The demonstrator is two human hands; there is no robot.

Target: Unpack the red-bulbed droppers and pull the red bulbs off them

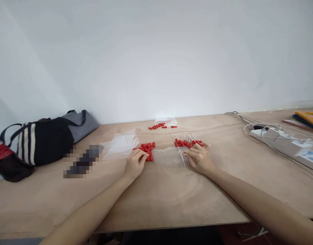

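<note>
My left hand (135,163) is closed in a pinch at the edge of a pile of red rubber bulbs (147,147), a bulb at its fingertips. A row of thin clear glass dropper tubes (168,159) lies side by side on the table between my hands. My right hand (201,159) has its fingers curled over the right end of this row, pinching at a tube; its fingertips partly hide what they hold. Just behind the row, several droppers with red bulbs fitted (183,142) lie fanned out, their clear stems pointing away from me.
More red bulbs (156,126) lie near the wall by a clear plastic bag (169,121). White plastic sheets (120,144) and a pixelated dark object (83,162) lie left. A bottle (12,166) and black bag (51,139) stand far left; a power strip (289,141) with cables lies right.
</note>
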